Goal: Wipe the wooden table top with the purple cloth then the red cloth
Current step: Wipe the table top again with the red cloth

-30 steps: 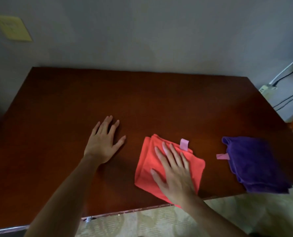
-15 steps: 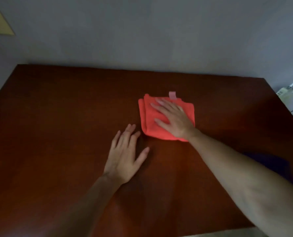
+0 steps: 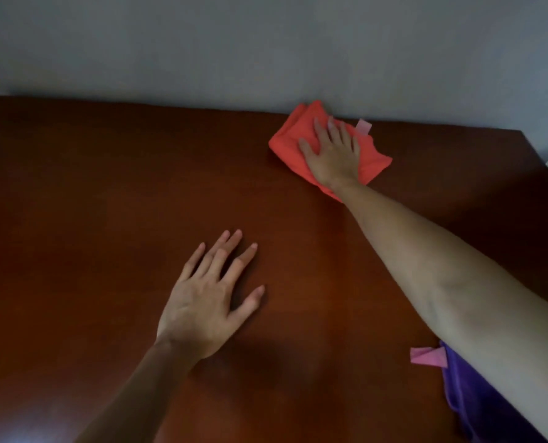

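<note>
Grey wall [image 3: 266,43] bounds the far edge of the dark wooden worktop [image 3: 90,187], and that boundary governs the coming move. We see the red cloth [image 3: 290,139], loosely folded, lying at the far right of the worktop with its far corner touching or just short of the wall line; we cannot tell which. A small pink tag [image 3: 364,126] projects from its far right edge. Our right hand [image 3: 332,155] lies flat on top of the red cloth, fingers spread and extended toward the wall, palm pressing down; it is open and pins the cloth by pressure, not by a closed grasp. The right arm is stretched well forward. Our left hand [image 3: 207,302] rests open and flat on bare wood in the near centre, well apart from the red cloth, holding nothing; we judge that it serves as a brace. The purple cloth [image 3: 467,407] lies at the near right edge, partly hidden under the right forearm, with a pink tag [image 3: 428,356] at its left side; neither hand touches it. We judge the red-cloth stage to be in progress. Since no worktop remains beyond the cloth, the available travel lies leftward along the wall or back toward us. The long unwiped span lies to the left of the right hand, which is the nearer hand to the cloth.
</note>
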